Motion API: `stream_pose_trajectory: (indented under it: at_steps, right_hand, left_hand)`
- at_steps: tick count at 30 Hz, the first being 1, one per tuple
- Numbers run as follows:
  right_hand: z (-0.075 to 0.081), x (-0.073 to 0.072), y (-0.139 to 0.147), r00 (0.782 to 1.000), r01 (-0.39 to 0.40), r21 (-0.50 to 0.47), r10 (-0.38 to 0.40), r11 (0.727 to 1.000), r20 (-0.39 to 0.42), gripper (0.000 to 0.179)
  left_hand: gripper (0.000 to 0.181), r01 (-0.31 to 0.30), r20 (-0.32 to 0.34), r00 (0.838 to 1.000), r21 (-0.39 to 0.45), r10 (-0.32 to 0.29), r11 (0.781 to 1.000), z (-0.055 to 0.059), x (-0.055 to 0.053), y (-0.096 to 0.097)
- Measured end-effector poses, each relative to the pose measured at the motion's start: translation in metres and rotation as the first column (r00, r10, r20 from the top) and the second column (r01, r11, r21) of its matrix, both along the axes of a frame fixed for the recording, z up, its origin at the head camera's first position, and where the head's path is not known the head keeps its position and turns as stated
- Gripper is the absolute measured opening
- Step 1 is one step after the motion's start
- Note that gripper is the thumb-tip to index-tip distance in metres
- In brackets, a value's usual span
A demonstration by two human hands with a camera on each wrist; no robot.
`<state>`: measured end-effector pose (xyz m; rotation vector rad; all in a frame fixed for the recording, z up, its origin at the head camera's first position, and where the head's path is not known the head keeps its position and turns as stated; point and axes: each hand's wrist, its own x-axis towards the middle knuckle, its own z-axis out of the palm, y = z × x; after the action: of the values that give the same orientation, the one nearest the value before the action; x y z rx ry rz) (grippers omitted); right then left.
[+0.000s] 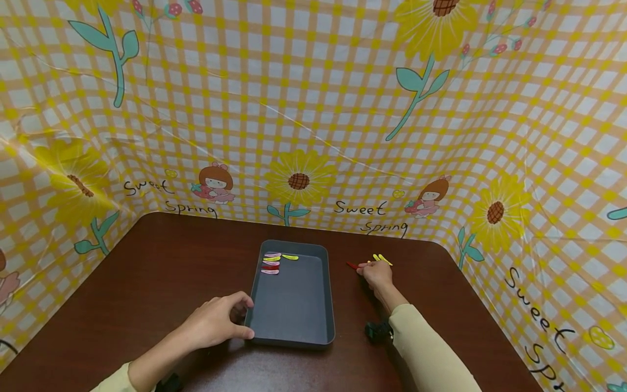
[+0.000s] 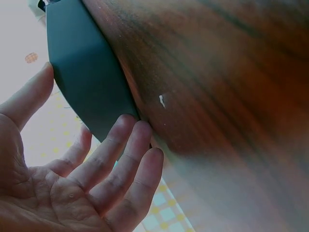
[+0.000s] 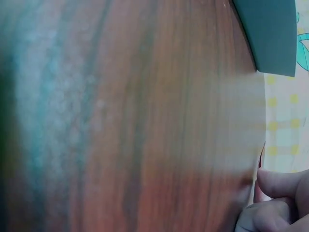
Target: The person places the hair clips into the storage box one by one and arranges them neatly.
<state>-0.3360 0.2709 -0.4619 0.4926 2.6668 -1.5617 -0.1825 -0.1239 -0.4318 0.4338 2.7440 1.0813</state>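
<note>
A dark grey rectangular tray (image 1: 294, 305) lies on the table. My left hand (image 1: 217, 321) holds the tray at its near left corner; in the left wrist view the thumb touches the rim and curved fingers meet the outer wall. Several snap hair clips (image 1: 271, 263), pink, yellow and red, lie in a column along the tray's left side. A yellow hair clip (image 1: 290, 257) sits beside the column's top. Right of the tray, my right hand (image 1: 378, 275) pinches a red hair clip (image 1: 351, 265) low over the table. In the right wrist view that clip is mostly hidden by the fingers.
A few yellow hair clips (image 1: 382, 258) lie just beyond my right hand, partly covered by it. The dark brown wooden table (image 1: 186, 256) is walled at the back and sides by a checked sunflower cloth (image 1: 303, 120). A small black device (image 1: 377, 331) is at the right wrist.
</note>
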Motion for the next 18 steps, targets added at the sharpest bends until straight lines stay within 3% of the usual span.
stream_pose_trajectory:
  at_steps: [9,18]
  right_hand:
    - [0.002,-0.001,0.001,1.0,-0.017,-0.008,0.017,1.0,0.004,0.016]
    - [0.014,0.0,-0.003,0.999,-0.052,-0.01,0.051,0.999,-0.017,0.019]
  left_hand:
    - [0.052,-0.005,-0.001,1.0,-0.006,0.005,1.0,0.0,0.0,0.0]
    - [0.052,-0.003,-0.002,1.0,-0.001,0.003,1.0,0.0,-0.001,0.001]
